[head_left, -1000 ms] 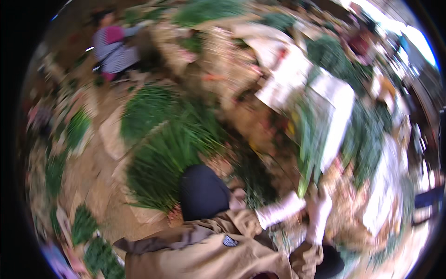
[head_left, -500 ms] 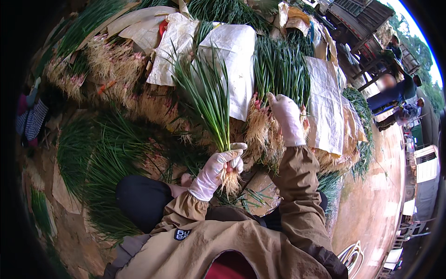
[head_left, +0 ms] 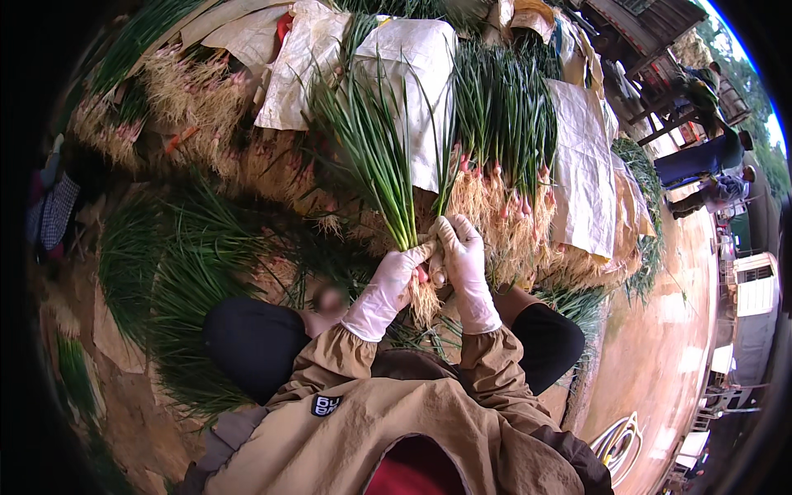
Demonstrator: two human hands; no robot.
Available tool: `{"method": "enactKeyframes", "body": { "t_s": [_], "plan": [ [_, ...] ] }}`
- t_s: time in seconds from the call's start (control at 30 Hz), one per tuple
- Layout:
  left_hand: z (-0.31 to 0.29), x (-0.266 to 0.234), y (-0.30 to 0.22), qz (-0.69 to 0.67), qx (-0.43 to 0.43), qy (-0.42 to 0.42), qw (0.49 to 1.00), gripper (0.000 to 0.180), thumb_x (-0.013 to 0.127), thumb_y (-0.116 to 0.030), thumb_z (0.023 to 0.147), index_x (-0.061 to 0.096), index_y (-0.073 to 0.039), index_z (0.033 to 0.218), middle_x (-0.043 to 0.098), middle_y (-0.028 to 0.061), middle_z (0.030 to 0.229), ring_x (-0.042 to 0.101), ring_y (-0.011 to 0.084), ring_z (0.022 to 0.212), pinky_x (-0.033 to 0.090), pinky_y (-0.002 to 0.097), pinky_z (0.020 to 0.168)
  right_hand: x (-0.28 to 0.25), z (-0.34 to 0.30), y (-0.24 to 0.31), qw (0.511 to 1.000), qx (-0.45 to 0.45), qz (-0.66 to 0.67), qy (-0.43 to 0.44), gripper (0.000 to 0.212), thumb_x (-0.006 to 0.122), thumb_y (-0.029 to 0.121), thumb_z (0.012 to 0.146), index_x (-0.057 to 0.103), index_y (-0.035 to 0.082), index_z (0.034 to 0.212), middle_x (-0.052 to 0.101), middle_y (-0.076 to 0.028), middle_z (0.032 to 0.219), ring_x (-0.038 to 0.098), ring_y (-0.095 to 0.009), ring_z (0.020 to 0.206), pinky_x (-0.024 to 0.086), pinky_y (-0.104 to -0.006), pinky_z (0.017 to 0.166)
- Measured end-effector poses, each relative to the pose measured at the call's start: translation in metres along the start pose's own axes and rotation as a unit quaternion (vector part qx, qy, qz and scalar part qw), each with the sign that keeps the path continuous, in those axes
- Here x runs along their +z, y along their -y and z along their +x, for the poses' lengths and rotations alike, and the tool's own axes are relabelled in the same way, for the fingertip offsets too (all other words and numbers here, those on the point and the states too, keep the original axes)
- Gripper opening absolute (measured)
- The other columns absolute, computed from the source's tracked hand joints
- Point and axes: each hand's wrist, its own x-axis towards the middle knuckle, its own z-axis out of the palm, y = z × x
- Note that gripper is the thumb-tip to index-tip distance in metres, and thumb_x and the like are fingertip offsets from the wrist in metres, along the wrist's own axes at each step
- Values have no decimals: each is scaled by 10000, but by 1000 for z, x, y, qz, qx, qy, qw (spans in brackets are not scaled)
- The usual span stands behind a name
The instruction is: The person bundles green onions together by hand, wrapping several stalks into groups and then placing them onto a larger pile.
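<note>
In a pale glove, my left hand [head_left: 394,276] is closed round a bunch of scallions [head_left: 384,177], its long green leaves pointing away from me and its roots hanging below the fist. Right beside it, my gloved right hand [head_left: 464,260] pinches a few more scallion stalks [head_left: 446,186], their leaves rising to the right of the bunch. The two hands touch or nearly touch. Just beyond them lies a row of scallions [head_left: 503,124] with pinkish bulbs and straw-coloured roots, between two white woven sacks [head_left: 582,165].
More root-ended scallions [head_left: 198,107] are heaped at the far left under sheets. Loose green leaves [head_left: 202,305] cover the ground by my left knee. A coiled hose [head_left: 619,445] lies at the lower right on wet ground. People [head_left: 709,157] stand at the far right near a truck.
My right hand has drawn back from the row toward my left hand, bringing a few stalks with it. The left hand still grips its bunch.
</note>
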Motion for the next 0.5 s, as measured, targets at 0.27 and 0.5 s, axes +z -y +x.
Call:
{"method": "enactKeyframes", "body": {
  "t_s": [0.27,0.5],
  "plan": [
    [-20,-3,-24,-122,52,163,978,248,541,-172,977,566,-1,1155,536,6,687,556,166,674,459,340,689,-32,8,59,634,93,-697,320,448,553,439,949,644,62,1172,701,-169,989,677,-309,910,526,-376,843],
    [-8,-2,-23,-104,8,262,960,400,529,-137,968,488,0,1342,650,66,818,651,240,912,503,373,827,-70,144,103,785,-17,-605,-132,417,596,423,941,674,37,1077,677,-69,810,569,-143,656,493,-321,650]
  ]
}}
